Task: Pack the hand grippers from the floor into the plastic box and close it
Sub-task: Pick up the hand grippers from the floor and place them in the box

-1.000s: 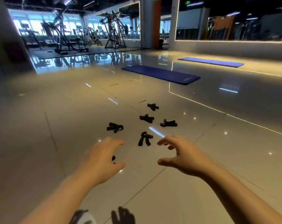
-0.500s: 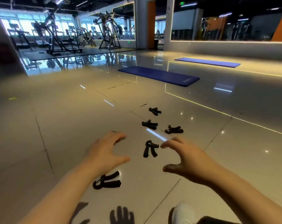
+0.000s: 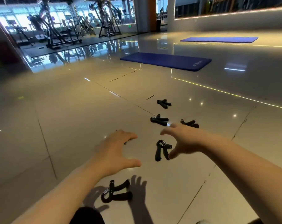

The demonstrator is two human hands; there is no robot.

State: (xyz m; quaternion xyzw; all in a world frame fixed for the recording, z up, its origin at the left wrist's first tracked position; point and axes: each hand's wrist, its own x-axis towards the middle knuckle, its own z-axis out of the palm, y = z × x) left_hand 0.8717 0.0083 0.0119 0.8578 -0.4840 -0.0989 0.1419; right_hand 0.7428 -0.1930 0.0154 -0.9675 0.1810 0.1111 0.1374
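Observation:
Several black hand grippers lie scattered on the glossy tile floor (image 3: pixel 72 126). The nearest gripper (image 3: pixel 116 192) lies under my left forearm. Another gripper (image 3: pixel 162 149) sits just left of my right hand (image 3: pixel 183 141), whose fingers are spread and whose thumb reaches down beside it. Farther off lie a gripper (image 3: pixel 158 120), a second one (image 3: pixel 190 123) partly behind my right hand, and a third (image 3: pixel 163 103). My left hand (image 3: pixel 116 152) hovers with spread fingers, and a dark piece of another gripper (image 3: pixel 129 140) peeks from under it. No plastic box is in view.
A blue exercise mat (image 3: pixel 166 61) lies on the floor ahead and a second mat (image 3: pixel 217 39) lies farther right. Gym machines (image 3: pixel 56 34) stand at the back left. My dark-clad knee (image 3: pixel 87 215) shows at the bottom edge.
I have come closer and lower over the grippers. My right hand has dropped beside the middle gripper, and my left hand has moved forward over the one on the left.

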